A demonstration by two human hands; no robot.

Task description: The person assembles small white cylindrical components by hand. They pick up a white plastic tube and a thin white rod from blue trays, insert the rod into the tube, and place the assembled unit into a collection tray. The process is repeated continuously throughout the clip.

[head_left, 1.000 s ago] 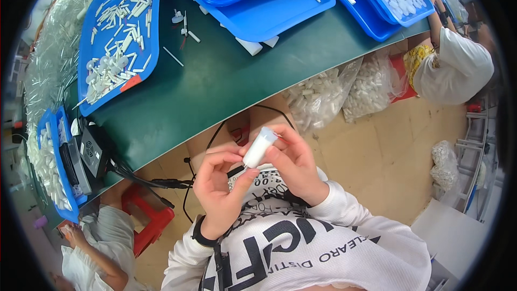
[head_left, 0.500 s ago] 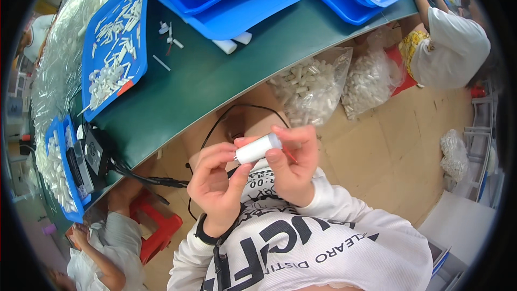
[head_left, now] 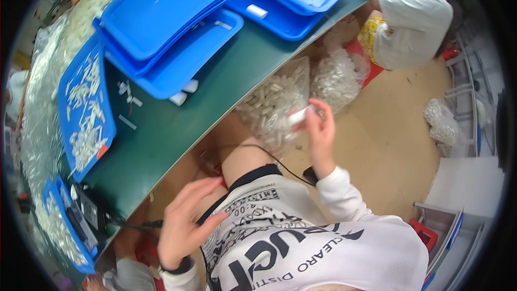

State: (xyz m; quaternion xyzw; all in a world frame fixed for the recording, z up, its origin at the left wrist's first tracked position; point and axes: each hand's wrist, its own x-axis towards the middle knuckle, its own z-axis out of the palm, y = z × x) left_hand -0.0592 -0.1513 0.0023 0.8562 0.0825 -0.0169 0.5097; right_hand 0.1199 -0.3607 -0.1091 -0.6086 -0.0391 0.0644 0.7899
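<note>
My right hand (head_left: 319, 134) is raised out over the floor, its fingers closed on a small white cylinder (head_left: 298, 117). Behind that cylinder stands a clear plastic bag (head_left: 273, 99) filled with white cylindrical pieces; the hand looks apart from it, though depth is hard to judge. My left hand (head_left: 186, 221) is above my lap with its fingers spread and nothing in it.
On the green table (head_left: 161, 145) lie stacked blue trays (head_left: 167, 8) and a blue tray (head_left: 105, 113) of small white parts. Two white cylinders (head_left: 178, 98) rest by the stack. A second filled bag (head_left: 336, 81) and a co-worker (head_left: 412, 29) are at right.
My hands have parted: the right carried the white cylinder away toward the bags, and the left let go and moved down-left. The whole view has shifted and turned.
</note>
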